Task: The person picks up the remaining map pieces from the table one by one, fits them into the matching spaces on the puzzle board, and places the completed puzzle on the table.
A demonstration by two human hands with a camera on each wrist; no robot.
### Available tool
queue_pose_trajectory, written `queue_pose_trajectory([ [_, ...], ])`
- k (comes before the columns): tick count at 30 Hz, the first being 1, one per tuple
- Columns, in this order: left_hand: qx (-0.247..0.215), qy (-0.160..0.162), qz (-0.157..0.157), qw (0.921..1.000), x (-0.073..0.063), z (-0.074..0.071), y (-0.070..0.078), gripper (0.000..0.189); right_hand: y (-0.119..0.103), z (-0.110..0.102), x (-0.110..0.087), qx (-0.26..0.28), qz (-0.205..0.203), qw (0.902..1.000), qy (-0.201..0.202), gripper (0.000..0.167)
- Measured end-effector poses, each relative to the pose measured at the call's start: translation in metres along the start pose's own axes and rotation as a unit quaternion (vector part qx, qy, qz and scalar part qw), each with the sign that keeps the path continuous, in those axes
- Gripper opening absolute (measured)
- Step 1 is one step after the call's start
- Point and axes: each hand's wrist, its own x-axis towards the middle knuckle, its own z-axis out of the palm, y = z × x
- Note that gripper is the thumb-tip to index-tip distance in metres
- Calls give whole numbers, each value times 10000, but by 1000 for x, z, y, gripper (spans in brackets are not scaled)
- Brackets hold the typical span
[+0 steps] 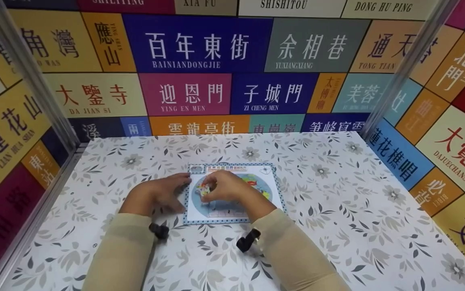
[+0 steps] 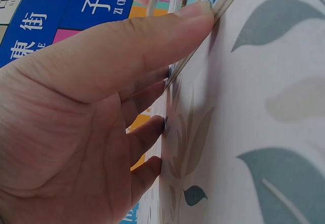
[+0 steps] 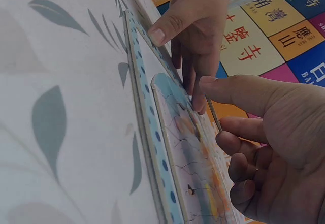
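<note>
A flat jigsaw puzzle board (image 1: 232,221) with a blue dotted border and an oval, map-like picture lies on the table. Over the left part of the oval, my right hand (image 1: 228,188) pinches a thin puzzle piece (image 3: 214,115) between thumb and fingers. The piece is tilted on edge above the board in the right wrist view. My left hand (image 1: 155,196) rests at the board's left edge, fingers extended and thumb (image 2: 195,21) at the border. Joined pieces (image 3: 190,173) sit inside the frame; my right hand hides part of the picture in the head view.
The table (image 1: 337,226) wears a white cover with grey leaves and flowers. Colourful panels (image 1: 196,44) with printed place names enclose the back and both sides, with a metal corner post (image 1: 394,68) at the right. Black wrist devices (image 1: 248,240) sit on both sleeves.
</note>
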Motion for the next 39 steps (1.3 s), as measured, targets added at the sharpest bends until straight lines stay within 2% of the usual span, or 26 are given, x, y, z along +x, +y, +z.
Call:
queue_pose_trajectory([
  [7, 71, -27, 17, 10000, 1, 0, 2, 108, 4, 7, 1, -176, -209, 9996, -5, 42],
  [11, 25, -25, -84, 10000, 1, 0, 3, 108, 4, 10, 1, -141, -278, 9995, 17, 38],
  [20, 105, -23, -13, 9999, 0, -1, 3, 107, 4, 11, 0, -435, -210, 9987, 145, 58],
  [31, 90, -35, -27, 9999, 1, 0, 2, 107, 3, 13, 0, -548, -80, 9984, 147, 60],
  [39, 643, 0, 294, 9975, 4, -1, 1, 106, 3, 14, -1, -761, -272, 9965, 223, 55],
])
